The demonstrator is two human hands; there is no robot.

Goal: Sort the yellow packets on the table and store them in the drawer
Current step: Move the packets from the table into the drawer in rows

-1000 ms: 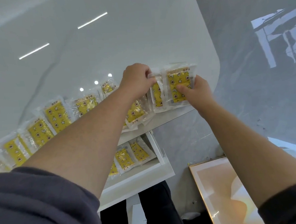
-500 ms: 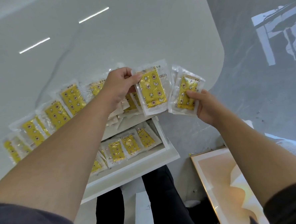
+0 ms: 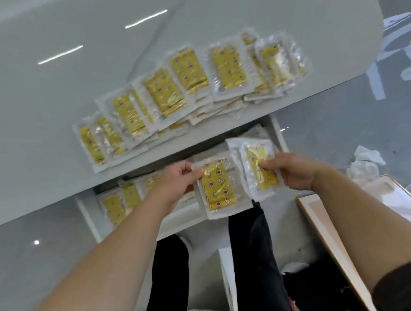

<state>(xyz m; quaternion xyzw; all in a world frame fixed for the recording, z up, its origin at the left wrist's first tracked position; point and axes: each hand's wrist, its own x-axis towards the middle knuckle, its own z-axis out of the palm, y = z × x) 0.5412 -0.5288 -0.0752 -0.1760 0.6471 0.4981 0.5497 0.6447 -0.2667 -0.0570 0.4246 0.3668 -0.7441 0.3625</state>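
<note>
The flat yellow packet (image 3: 217, 190) is pinched at its top corner by the left hand (image 3: 177, 183), the crumpled yellow packet (image 3: 260, 168) is gripped in the right hand's (image 3: 294, 174) curled fingers, both above the open drawer (image 3: 87, 210), with overlapping packets (image 3: 190, 84) beyond the fingertips on the table (image 3: 51, 92).

The glossy white table (image 3: 51, 97) carries a long row of yellow packets (image 3: 228, 67), which overlap each other like roof tiles and run slanted along its front edge. In places they lie in several layers. Under this edge an open white drawer (image 3: 85, 210) holds more packets (image 3: 113, 206), lying side by side in its left part.
</note>
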